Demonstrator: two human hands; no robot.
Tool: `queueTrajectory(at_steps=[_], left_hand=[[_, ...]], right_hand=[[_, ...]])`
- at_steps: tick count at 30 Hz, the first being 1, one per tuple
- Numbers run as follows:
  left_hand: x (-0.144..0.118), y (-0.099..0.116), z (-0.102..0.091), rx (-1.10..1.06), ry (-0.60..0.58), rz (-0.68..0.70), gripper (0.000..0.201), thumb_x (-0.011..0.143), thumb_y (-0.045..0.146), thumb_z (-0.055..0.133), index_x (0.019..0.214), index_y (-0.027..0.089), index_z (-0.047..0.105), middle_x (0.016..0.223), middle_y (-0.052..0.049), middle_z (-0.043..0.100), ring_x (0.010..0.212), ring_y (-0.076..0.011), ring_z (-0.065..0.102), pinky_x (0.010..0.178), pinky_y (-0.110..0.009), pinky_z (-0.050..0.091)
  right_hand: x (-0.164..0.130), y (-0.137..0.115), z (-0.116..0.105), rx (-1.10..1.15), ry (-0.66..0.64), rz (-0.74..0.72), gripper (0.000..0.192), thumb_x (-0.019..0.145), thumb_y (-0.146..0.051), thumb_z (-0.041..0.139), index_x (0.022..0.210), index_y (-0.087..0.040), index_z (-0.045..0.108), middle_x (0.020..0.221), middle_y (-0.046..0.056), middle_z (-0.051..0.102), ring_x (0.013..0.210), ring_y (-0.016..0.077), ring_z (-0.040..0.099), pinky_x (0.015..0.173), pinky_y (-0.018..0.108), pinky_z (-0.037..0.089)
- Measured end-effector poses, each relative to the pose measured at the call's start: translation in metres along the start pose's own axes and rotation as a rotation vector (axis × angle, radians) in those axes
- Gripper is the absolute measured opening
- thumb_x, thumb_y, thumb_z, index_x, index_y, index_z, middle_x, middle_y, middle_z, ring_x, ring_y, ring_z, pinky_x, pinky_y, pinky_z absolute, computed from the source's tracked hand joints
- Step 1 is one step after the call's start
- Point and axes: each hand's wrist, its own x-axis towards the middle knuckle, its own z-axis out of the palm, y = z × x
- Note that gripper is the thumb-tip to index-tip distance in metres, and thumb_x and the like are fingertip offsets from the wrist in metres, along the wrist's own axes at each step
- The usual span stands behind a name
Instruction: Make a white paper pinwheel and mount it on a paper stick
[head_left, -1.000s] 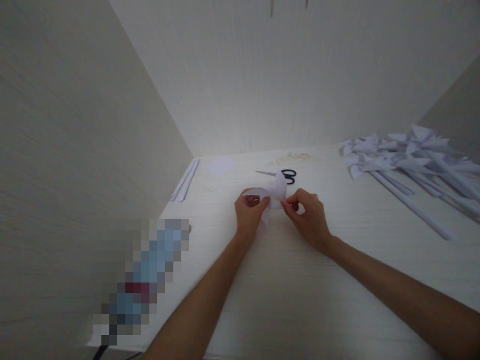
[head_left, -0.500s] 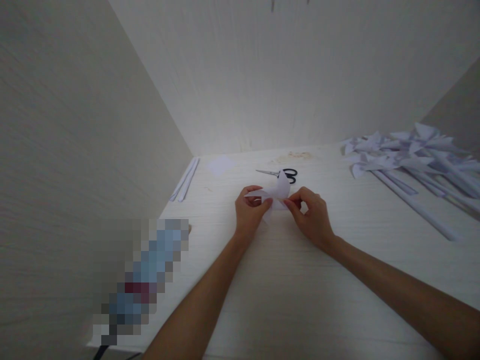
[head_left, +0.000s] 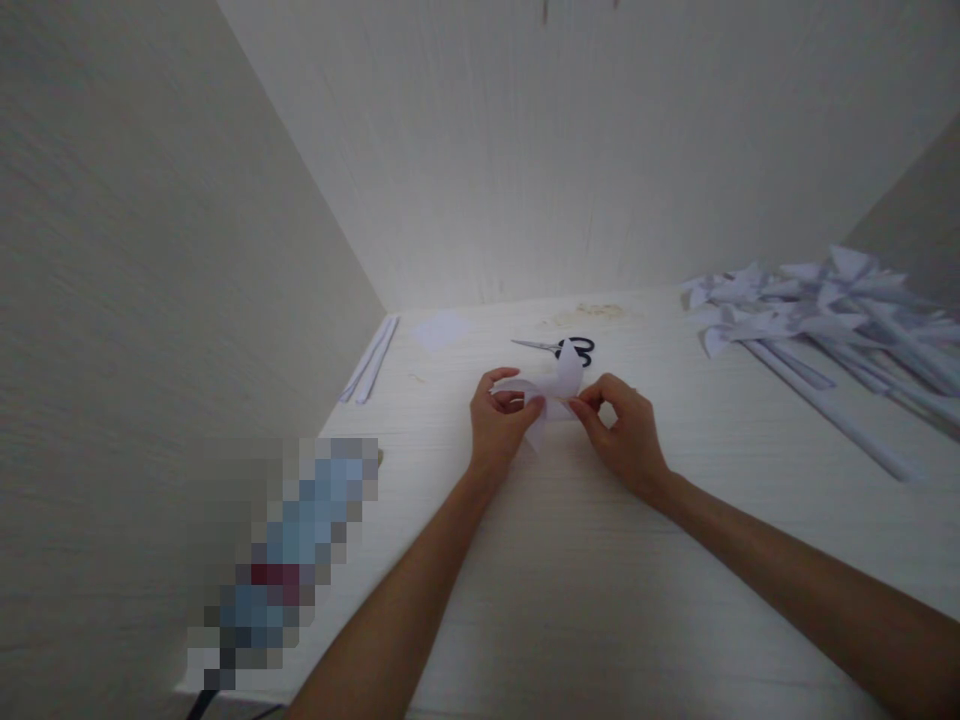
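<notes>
Head view shows your left hand (head_left: 496,432) and right hand (head_left: 624,435) both pinching the white, pinwheel-like paper piece (head_left: 556,386) over the pale table (head_left: 540,600); its folding seems well begun, but not yet finished.

From the head, close above, the desk (head_left: 600,600) is viewed forward and down toward its far edge

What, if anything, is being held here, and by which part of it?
A white folded paper piece: the left grip pinches it near its middle, the right grip at its right edge.
</notes>
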Motion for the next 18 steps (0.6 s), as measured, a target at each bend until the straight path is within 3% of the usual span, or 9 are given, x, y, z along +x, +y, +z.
queueTrajectory(at_steps=[18], left_hand=[[0.0002, -0.001, 0.0015, 0.026, 0.016, 0.004, 0.05, 0.048, 0.015, 0.069, 0.092, 0.017, 0.046, 0.059, 0.004, 0.061, 0.049, -0.0103, 0.058, 0.048, -0.02, 0.046]], right_hand=[[0.0, -0.0017, -0.0006, 0.015, -0.014, -0.001, 0.015, 0.072, -0.018, 0.053, 0.06, -0.02, 0.044, 0.057, -0.001, 0.048, 0.054, 0.013, 0.046, 0.055, 0.028, 0.035]])
